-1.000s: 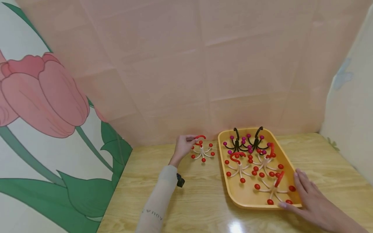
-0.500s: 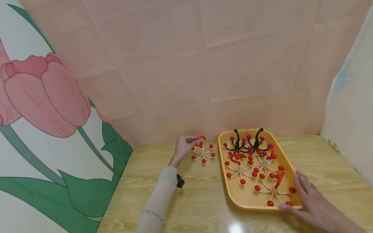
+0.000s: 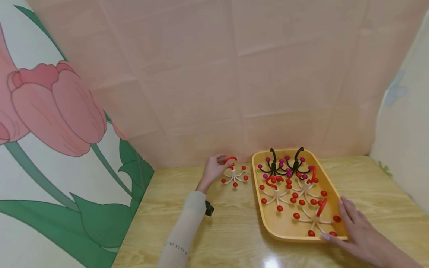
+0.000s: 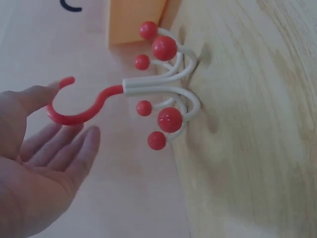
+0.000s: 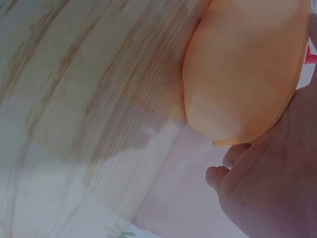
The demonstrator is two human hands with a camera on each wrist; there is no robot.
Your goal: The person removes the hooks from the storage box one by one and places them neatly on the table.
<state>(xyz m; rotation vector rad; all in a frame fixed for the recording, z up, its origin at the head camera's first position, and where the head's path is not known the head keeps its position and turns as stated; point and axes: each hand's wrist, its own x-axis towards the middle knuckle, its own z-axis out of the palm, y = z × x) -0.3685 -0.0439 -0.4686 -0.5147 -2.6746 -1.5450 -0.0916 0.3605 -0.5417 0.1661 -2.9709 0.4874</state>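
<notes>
A multi-arm hanging hook (image 3: 233,174), with a red top hook, white arms and red ball tips, stands upright on the table left of the tray. My left hand (image 3: 213,169) is at its red top hook. In the left wrist view the fingers (image 4: 81,153) are spread and nearly straight, and the index side of the hand touches the hook's curve. My right hand (image 3: 362,230) rests against the near right corner of a yellow-orange tray (image 3: 273,232), thumb along the front rim and straight fingers along the right side.
Inside the tray lie several more hooks: white-and-red ones, such as the hook (image 3: 315,219) at the front, and two black ones with magenta balls, one a black hook (image 3: 273,168), at the back. The wood-grain table (image 3: 228,238) meets a pinkish covered wall (image 3: 187,93) behind.
My left hand's fingers have spread apart at the red top hook, which they pinched before. The standing hook keeps its place. My right hand stays at the tray corner.
</notes>
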